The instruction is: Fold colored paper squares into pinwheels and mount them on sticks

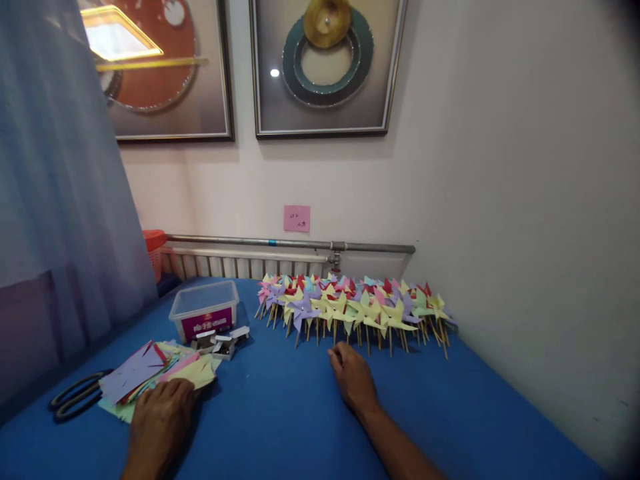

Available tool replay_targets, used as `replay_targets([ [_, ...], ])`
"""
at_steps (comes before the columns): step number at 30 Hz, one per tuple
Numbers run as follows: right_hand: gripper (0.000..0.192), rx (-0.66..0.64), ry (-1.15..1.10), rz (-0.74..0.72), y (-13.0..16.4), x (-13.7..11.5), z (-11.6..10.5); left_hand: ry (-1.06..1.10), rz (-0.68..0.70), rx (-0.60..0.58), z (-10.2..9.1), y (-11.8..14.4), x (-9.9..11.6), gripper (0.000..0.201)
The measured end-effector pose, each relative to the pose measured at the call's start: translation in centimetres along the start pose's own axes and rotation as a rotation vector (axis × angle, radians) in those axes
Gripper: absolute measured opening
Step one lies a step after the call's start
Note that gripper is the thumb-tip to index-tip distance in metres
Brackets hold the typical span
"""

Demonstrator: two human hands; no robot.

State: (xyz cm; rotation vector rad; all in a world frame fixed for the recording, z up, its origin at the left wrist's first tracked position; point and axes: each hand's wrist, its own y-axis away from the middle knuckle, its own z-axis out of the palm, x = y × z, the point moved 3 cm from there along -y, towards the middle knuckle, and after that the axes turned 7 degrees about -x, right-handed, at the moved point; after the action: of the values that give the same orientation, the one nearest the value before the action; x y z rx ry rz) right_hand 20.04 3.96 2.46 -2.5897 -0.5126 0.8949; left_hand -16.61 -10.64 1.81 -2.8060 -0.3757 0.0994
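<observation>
My left hand (162, 420) rests at the near edge of a pile of cut paper squares (134, 371), its fingers bent and closed on a pale yellow sheet (193, 371); the fingertips are partly hidden. The sheets are lilac, pink, red, yellow and green, with slits cut at the corners. My right hand (352, 377) lies on the blue table, loosely curled, and nothing shows in it. Just beyond it stand many paper pinwheels (336, 308) on thin wooden sticks, packed close together in several colours.
Scissors with black handles (75, 397) lie left of the paper. Behind the paper are small white open boxes (223, 347) and a clear plastic tub (204, 303) with a purple label. A blue curtain (60, 167) hangs at left; a metal pipe (250, 241) runs along the wall behind.
</observation>
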Motion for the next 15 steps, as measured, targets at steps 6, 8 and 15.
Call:
replay_targets([
  [6, 0.027, -0.012, -0.041, -0.005, 0.1, -0.2, -0.1, 0.088, 0.065, 0.134, 0.5, 0.1, 0.0, 0.037],
  [8, 0.028, -0.019, -0.049, -0.01, 0.1, -0.2, -0.1, 0.115, 0.05, 0.178, 0.0, 0.3, -0.1, 0.036],
  [15, 0.029, -0.015, -0.116, -0.04, 0.3, -0.4, -0.3, 0.483, -0.173, 0.446, -3.7, -0.4, -0.3, 0.032],
])
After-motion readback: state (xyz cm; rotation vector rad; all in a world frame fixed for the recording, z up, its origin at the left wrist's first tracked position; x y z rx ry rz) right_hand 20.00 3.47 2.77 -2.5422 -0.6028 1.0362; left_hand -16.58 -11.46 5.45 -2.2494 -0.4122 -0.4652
